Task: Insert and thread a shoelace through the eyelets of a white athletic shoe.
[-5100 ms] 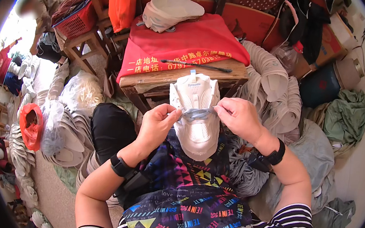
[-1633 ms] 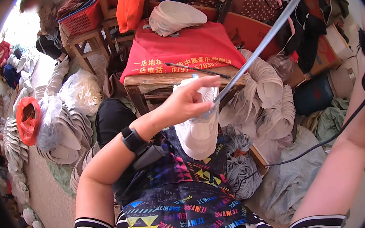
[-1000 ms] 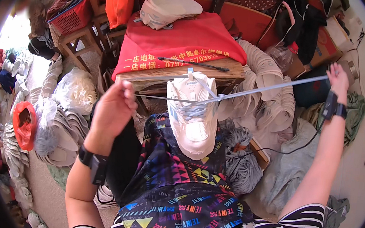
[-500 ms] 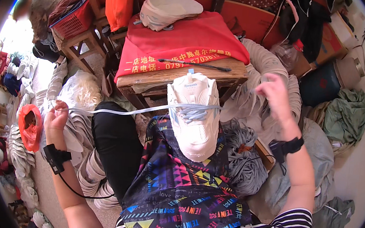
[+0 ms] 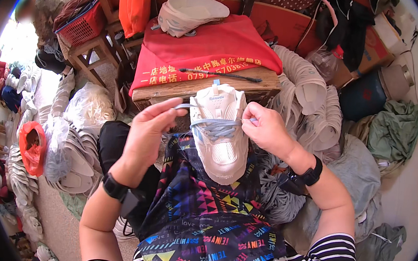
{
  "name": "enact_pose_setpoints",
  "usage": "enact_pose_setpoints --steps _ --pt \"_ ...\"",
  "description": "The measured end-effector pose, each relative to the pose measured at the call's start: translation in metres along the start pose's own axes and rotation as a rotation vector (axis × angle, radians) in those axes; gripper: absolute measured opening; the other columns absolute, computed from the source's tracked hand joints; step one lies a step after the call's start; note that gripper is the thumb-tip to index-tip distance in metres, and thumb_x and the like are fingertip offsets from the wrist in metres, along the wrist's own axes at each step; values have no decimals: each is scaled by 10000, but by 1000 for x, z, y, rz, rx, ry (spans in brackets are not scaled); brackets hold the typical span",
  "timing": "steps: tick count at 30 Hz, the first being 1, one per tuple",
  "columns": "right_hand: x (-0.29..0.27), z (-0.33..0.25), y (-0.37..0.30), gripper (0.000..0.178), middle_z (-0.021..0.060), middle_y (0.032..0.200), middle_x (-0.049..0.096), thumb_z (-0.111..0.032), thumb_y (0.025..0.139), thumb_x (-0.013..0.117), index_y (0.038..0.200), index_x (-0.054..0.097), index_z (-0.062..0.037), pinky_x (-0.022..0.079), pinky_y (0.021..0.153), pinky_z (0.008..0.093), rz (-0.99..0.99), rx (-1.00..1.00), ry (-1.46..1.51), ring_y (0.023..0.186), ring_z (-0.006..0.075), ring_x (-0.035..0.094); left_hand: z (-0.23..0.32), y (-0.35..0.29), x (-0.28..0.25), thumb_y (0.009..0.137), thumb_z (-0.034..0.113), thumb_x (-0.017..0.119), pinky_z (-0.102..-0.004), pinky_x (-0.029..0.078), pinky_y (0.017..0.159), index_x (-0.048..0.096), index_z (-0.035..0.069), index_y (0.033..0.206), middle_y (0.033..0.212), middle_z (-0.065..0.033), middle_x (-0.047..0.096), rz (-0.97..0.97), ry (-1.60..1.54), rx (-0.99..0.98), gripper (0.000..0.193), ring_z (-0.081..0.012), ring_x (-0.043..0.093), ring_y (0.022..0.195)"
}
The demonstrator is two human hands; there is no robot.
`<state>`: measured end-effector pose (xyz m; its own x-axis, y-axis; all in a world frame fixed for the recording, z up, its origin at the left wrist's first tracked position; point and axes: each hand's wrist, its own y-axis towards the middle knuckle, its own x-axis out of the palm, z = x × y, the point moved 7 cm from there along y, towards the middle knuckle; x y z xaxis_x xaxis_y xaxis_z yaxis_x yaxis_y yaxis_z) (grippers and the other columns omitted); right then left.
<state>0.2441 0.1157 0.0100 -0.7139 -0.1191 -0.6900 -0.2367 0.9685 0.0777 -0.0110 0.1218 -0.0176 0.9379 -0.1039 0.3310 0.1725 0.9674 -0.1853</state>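
A white shoe upper [image 5: 222, 159] rests toe toward me over my lap, its back end against the wooden stand. A pale blue shoelace [image 5: 214, 125] crosses its front in several rows. Beside the upper's left edge, my left hand [image 5: 150, 127] pinches a lace end between thumb and fingers. My right hand [image 5: 269, 131] is closed at the right edge, with a bit of pale blue lace showing at its fingertips. Another white shoe upper [image 5: 193, 10] lies on the red cloth [image 5: 212, 48] covering the stand.
A thin dark tool [image 5: 222, 75] lies along the front of the wooden stand [image 5: 253, 88]. Stacked white uppers [image 5: 302, 74] stand behind my right hand, above a bundle of grey laces [image 5: 280, 200]. More uppers [image 5: 78, 160] and an orange-red bag [image 5: 31, 147] are at the left.
My left hand has come in from the far left to the upper's edge. My right hand has dropped from the raised position to the right edge. The long stretched lace no longer spans leftward.
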Motion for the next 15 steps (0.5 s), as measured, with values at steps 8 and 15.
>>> enact_pose_setpoints --steps 8,15 --pt "7 -34 1 141 145 730 625 -151 777 616 802 539 -36 512 623 405 39 -235 -546 717 311 645 -35 9 20 1023 70 460 -236 504 760 595 -10 1148 937 -53 653 22 135 111 200 -91 611 813" --pt "30 -62 -9 140 58 773 563 -115 735 597 859 566 -58 522 622 368 30 -534 -961 773 229 602 -48 1 16 1012 130 524 -194 439 585 597 6 1044 869 -40 643 27 391 47 147 -59 574 667"
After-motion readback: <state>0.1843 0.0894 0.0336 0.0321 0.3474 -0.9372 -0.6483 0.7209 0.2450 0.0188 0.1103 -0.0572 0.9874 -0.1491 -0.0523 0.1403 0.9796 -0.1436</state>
